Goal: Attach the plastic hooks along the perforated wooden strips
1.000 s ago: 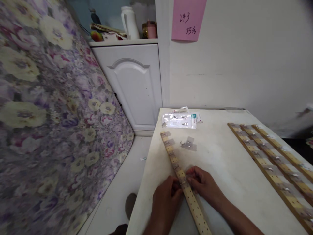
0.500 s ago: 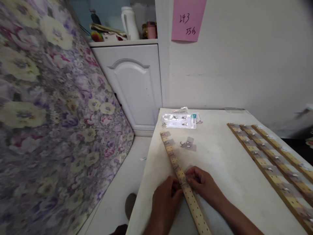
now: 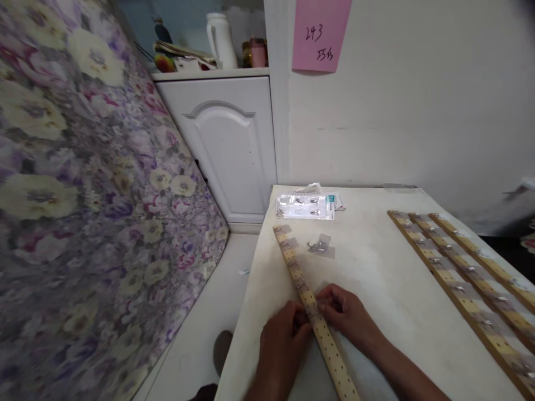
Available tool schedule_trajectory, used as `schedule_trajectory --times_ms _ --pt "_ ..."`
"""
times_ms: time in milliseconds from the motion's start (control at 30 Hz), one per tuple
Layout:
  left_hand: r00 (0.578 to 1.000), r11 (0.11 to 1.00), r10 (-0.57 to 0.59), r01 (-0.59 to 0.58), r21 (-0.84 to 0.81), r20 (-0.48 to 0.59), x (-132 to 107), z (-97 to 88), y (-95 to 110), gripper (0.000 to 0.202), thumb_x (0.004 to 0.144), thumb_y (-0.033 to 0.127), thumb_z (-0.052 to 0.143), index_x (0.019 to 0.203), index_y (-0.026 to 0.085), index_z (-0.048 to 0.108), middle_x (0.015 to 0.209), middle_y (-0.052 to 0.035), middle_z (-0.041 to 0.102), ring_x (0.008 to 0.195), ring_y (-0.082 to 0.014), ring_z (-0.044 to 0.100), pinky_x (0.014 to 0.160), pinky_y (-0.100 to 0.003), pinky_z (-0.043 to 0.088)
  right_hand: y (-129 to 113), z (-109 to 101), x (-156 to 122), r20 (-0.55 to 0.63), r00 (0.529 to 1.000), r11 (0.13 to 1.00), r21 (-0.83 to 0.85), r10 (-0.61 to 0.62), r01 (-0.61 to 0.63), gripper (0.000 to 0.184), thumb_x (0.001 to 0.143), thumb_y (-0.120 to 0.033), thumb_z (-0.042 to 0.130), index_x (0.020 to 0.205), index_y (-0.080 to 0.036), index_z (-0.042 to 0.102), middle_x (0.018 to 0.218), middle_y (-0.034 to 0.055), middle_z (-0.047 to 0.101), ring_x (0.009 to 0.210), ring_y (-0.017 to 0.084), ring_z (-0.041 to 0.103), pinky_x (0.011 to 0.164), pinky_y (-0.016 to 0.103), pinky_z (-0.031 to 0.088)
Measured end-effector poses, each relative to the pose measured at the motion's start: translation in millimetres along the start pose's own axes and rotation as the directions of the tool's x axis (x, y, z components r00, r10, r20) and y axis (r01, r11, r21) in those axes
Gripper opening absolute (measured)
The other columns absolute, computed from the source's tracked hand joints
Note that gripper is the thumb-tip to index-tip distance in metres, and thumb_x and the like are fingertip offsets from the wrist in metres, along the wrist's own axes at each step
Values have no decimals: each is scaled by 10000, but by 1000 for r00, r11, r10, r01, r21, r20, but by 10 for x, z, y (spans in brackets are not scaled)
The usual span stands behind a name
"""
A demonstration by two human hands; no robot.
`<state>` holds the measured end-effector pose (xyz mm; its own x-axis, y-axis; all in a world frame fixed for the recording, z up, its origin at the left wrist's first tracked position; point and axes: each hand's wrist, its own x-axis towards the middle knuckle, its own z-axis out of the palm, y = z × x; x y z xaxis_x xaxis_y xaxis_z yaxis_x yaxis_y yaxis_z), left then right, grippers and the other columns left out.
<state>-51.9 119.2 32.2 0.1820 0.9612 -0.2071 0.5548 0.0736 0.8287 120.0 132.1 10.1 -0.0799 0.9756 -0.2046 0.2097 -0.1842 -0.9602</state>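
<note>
A long, narrow wooden strip (image 3: 332,351) with rows of small holes lies slantwise on the table. Clear plastic pieces with metal hooks (image 3: 291,260) sit across its far half. My left hand (image 3: 282,337) is closed in a pinch at the strip's left edge. Opposite it, my right hand (image 3: 345,312) pinches at the right edge. Between the two hands, a clear piece (image 3: 313,313) lies across the strip, and the fingertips of both hands meet its sides. A few loose clear hook pieces (image 3: 321,247) rest beyond my right hand.
Several similar strips (image 3: 455,278) fitted with hooks lie along the table's right side. A blister pack of hooks (image 3: 305,206) is at the back by the wall. A floral curtain (image 3: 104,195) hangs at the left, beside a white cabinet (image 3: 234,150).
</note>
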Motion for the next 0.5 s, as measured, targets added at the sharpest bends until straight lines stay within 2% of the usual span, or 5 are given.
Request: schedule_trajectory --times_ms 300,500 --pt "1000 999 -1 1 -33 5 7 -5 -9 140 721 228 569 852 230 619 766 30 666 706 -148 587 653 -242 398 -4 6 -5 -13 1000 1000 -10 -11 10 41 730 -185 553 769 -187 563 613 -36 533 566 113 490 519 218 372" --pt "1000 1000 -10 10 -21 -3 8 -10 15 127 722 233 574 839 228 621 748 32 660 691 -146 583 640 -238 395 -20 9 0 -12 1000 1000 -10 11 -12 43 716 -172 547 756 -186 548 584 -48 509 521 101 463 485 211 354"
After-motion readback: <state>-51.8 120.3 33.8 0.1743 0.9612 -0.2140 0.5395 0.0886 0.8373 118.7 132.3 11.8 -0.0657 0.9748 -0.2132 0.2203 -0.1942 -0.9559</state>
